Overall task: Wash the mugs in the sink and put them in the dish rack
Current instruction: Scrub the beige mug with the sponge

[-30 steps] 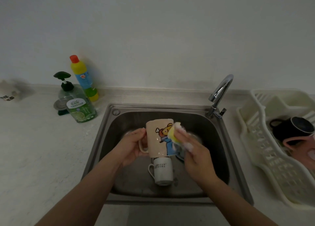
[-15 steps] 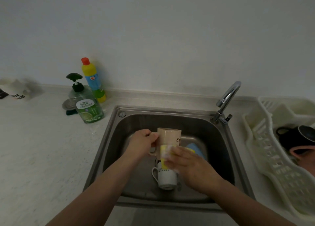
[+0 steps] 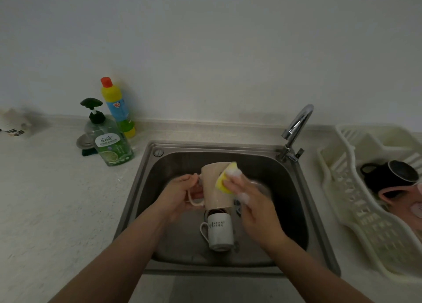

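Directly below the work, a white mug [image 3: 219, 230] lies in the sink [image 3: 294, 202]. Left hand [image 3: 180, 194] grips the beige mug's [image 3: 217, 185] handle; right hand [image 3: 253, 202] presses a soapy sponge [image 3: 225, 179] against it. Risk: suds loosen the grip, and the mug drops onto the one beneath.

A home kitchen: a steel sink [image 3: 146, 179] with a chrome tap [image 3: 295, 129] is set into a pale speckled counter [image 3: 57, 200], with dish soap [image 3: 112, 143] and a cleaner bottle [image 3: 117, 107] by the wall and a plastic dish rack [image 3: 347, 202] alongside.
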`<state>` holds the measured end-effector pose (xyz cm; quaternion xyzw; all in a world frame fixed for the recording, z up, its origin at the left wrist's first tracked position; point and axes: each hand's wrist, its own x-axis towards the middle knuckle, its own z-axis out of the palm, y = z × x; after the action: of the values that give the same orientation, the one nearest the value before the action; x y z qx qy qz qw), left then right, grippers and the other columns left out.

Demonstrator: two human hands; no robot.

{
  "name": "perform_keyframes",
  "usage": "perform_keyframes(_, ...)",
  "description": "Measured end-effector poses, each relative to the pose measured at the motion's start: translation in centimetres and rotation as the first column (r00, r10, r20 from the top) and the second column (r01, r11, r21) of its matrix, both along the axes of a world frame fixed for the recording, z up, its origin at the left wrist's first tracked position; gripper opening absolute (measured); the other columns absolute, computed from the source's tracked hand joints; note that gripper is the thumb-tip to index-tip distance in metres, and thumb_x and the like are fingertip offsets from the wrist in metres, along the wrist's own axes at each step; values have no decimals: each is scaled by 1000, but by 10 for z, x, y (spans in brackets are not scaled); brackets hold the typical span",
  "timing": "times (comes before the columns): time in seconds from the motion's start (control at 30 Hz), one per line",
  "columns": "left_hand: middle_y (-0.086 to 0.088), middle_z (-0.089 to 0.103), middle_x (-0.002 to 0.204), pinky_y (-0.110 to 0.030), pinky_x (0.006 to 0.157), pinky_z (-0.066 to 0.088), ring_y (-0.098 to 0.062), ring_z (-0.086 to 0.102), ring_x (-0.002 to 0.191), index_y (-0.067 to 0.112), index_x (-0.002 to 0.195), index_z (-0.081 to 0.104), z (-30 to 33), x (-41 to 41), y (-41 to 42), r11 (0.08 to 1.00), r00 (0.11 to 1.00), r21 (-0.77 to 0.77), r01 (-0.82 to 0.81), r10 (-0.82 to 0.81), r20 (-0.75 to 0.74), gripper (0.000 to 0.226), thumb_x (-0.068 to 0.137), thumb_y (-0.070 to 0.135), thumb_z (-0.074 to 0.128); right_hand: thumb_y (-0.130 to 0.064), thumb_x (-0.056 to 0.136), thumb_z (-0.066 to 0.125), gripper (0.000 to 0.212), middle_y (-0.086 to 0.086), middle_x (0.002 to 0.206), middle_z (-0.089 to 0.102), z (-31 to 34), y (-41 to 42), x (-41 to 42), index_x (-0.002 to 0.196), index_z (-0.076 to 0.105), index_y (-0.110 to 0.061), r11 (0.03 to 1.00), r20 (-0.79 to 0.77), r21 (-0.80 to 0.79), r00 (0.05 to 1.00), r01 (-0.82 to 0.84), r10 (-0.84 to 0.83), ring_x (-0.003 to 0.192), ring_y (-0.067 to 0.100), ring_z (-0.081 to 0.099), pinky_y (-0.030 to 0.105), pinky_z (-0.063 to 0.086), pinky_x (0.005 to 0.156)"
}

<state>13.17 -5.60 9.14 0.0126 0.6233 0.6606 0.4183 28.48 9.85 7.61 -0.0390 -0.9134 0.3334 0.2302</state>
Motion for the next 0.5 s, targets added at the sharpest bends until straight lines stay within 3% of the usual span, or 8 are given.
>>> perform_keyframes(0.1, -14, 71, 94, -37, 60, 59, -25, 70, 80, 6, 108, 63, 3, -4, -4, 999, 1000, 33, -2, 1, 21, 25, 100, 25, 48, -6, 94, 42, 53, -10, 152, 38, -7, -1, 22, 142, 43, -29, 996, -15, 10, 996, -91, 91, 142, 13, 33, 38, 31, 114)
perform_keyframes(0.13, -15, 71, 95, -39, 62, 59, -26, 70, 82, 6, 107, 63, 3, -4, -4, 999, 999, 39, 19, -21, 29, 25, 101, 25, 48, -4, 95, 44, 52, -9, 151, 39, -5, 1, 15, 141, 45, -29, 997, -17, -49, 999, -52, 52, 141, 10, 34, 38, 33, 113)
perform_keyframes(0.2, -12, 71, 89, -39, 63, 60, -24, 71, 82, 9, 98, 63, 3, 1, -1, 996, 997, 69, 50, -53, 50, 24, 101, 25, 46, 1, 97, 47, 52, -9, 150, 42, 7, 1, -3, 139, 48, -30, 947, 11, -316, 998, 63, -63, 139, 7, 37, 40, 38, 111)
perform_keyframes(0.27, -4, 69, 72, -37, 61, 61, -17, 70, 71, 12, 88, 60, 3, 3, 3, 993, 996, 107, 41, -50, 74, 25, 102, 24, 44, 1, 98, 47, 51, -8, 148, 44, 14, -6, -2, 139, 49, -29, 916, -3, -391, 995, 90, -99, 137, 8, 39, 39, 40, 110)
perform_keyframes(0.37, 2, 64, 61, -34, 58, 61, -12, 67, 60, 13, 88, 57, 4, 1, 0, 989, 997, 145, 11, -22, 78, 26, 103, 25, 40, -8, 98, 43, 44, -7, 145, 48, 3, -11, 30, 138, 49, -25, 972, -44, -229, 997, 50, -62, 136, 9, 42, 35, 42, 107)
perform_keyframes(0.5, -4, 69, 77, -39, 67, 60, -19, 68, 76, 12, 94, 61, 7, 3, 3, 991, 998, 121, 53, -57, 28, 26, 103, 25, 41, -13, 101, 46, 38, -8, 131, 59, 18, -3, 6, 135, 54, -27, 987, -90, -140, 992, 72, -85, 120, 10, 56, 41, 53, 95)
